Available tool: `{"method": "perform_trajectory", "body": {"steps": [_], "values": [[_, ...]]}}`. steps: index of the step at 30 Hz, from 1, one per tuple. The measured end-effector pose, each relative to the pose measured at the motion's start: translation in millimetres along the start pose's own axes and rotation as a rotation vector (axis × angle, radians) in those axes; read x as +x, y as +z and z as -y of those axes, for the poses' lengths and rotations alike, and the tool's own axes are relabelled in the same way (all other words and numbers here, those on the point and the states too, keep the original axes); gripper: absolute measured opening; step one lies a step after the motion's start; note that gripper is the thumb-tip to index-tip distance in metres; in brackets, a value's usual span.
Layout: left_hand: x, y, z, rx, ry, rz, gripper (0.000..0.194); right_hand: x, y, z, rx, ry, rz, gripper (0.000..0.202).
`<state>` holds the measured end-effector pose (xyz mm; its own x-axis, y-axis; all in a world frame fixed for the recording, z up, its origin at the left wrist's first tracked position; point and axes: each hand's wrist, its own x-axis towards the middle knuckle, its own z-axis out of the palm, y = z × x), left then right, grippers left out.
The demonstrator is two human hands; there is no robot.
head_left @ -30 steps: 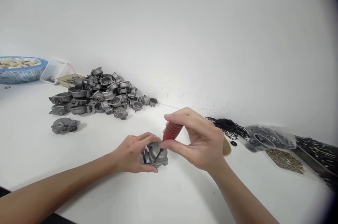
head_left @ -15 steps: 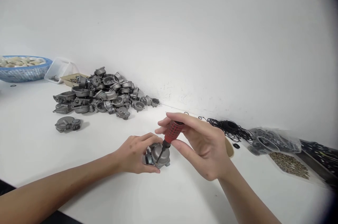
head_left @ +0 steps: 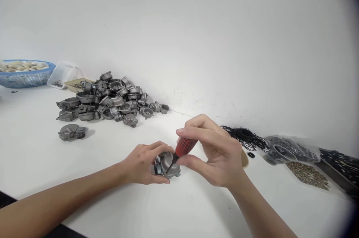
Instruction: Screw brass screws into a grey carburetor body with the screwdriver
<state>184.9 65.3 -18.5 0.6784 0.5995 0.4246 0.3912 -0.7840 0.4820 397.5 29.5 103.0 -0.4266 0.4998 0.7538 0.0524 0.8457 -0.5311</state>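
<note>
My left hand [head_left: 144, 163] grips a grey metal housing [head_left: 167, 162] from its left side, fingers over the back and thumb along the front, on the white table [head_left: 126, 208]. The red and black screwdriver [head_left: 185, 147] is pinched between the thumb and fingers of my right hand [head_left: 215, 148]. It leans to the right, and its tip meets the near left part of the housing. Another grey housing [head_left: 71, 132] lies by itself at the left, in front of a heap of similar housings [head_left: 112, 99].
At the far left are a blue basket [head_left: 28, 80] of pale pieces and a clear plastic box [head_left: 60, 75]. Black rings [head_left: 244, 137], a plastic bag of dark parts [head_left: 294, 149] and a tray of small brass-coloured pieces [head_left: 307, 175] lie at the right.
The fingers of my right hand have shifted around the handle, and the screwdriver leans further right. My left hand and the housing keep their place.
</note>
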Motion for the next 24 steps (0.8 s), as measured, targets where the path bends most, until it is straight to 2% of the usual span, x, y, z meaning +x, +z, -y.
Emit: {"method": "perform_trajectory", "body": {"steps": [3, 8, 12, 16, 21, 24], "values": [[-0.5, 0.5, 1.2, 0.024, 0.005, -0.008, 0.07, -0.2, -0.6, 1.3, 0.041, 0.046, 0.085, 0.053], [-0.9, 0.8, 1.3, -0.014, 0.009, 0.008, 0.069, 1.0, -0.8, 1.4, -0.044, -0.064, -0.01, 0.057], [-0.8, 0.8, 1.0, 0.01, 0.0, -0.003, 0.069, 0.5, -0.8, 1.9, 0.013, 0.009, 0.088, 0.056], [-0.7, 0.9, 1.9, -0.012, 0.011, 0.002, 0.068, 0.8, -0.7, 1.3, -0.019, -0.054, -0.014, 0.056], [-1.3, 1.9, 2.4, 0.016, -0.004, 0.001, 0.071, 2.1, -2.0, 3.1, 0.05, 0.007, 0.105, 0.053], [-1.0, 1.7, 1.4, -0.014, 0.012, -0.003, 0.072, 2.2, -1.0, 2.9, 0.017, -0.043, 0.014, 0.057]]}}
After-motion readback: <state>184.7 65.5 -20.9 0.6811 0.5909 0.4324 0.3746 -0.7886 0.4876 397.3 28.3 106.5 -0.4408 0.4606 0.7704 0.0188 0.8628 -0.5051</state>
